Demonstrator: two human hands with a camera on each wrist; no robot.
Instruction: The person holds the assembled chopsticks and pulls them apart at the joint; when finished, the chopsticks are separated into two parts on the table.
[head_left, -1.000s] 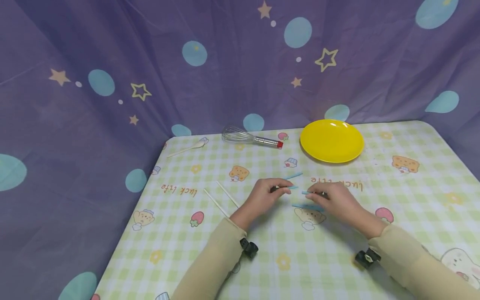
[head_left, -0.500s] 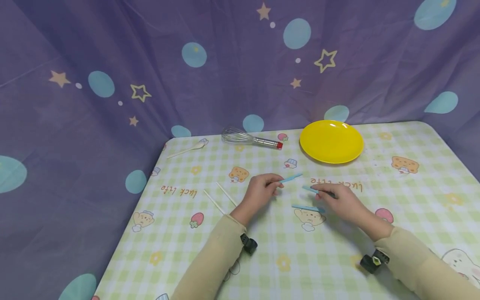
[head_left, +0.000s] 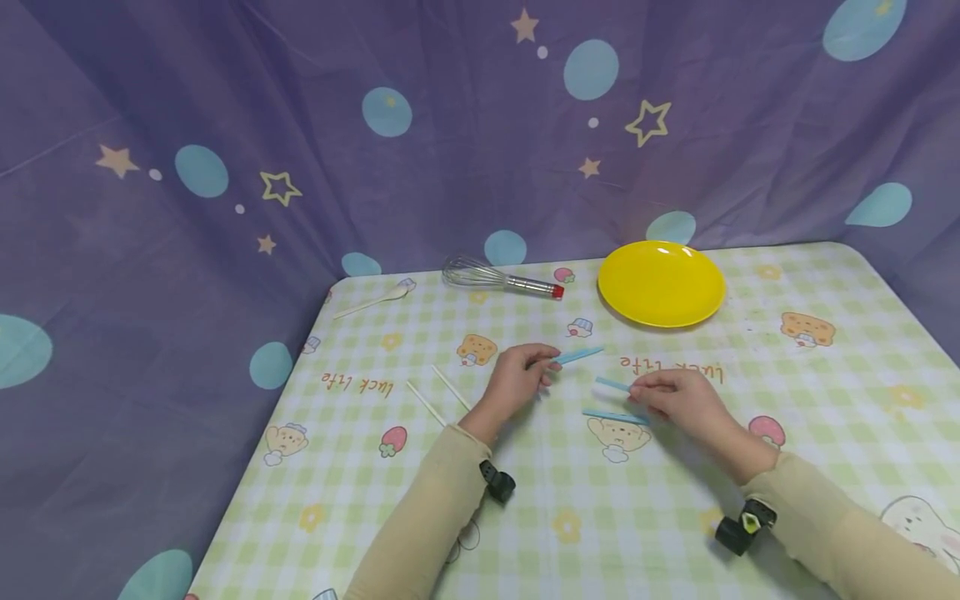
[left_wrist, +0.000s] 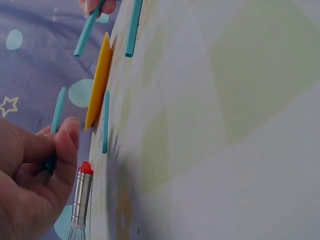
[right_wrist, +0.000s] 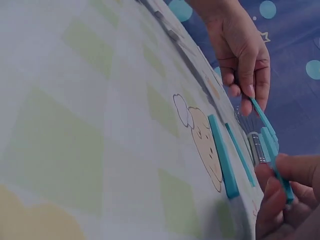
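My left hand (head_left: pixel 516 382) pinches a slim teal stick (left_wrist: pixel 58 111) between thumb and fingers, raised above the table. My right hand (head_left: pixel 681 402) pinches a second, similar teal stick (head_left: pixel 612 384), whose free end points left toward the other hand. Two more teal sticks lie on the cloth: one (head_left: pixel 615 417) just in front of the right hand, the other (left_wrist: pixel 106 122) farther back, largely overlapped by the left hand's stick in the head view. Square-looking ends show on the sticks in the left wrist view. Part of each held stick is hidden by the fingers.
Two thin white sticks (head_left: pixel 427 403) lie left of the left forearm. Along the back are a pale spoon (head_left: pixel 375 300), a wire whisk (head_left: pixel 510 280) with a red end, and a yellow plate (head_left: pixel 662 285). A purple curtain (head_left: pixel 465 150) hangs behind the checked tablecloth (head_left: pixel 540 533).
The two held sticks, almost tip to tip at first, have moved apart. My left hand has shifted slightly back and left; my right hand has moved slightly right, showing more of its stick.
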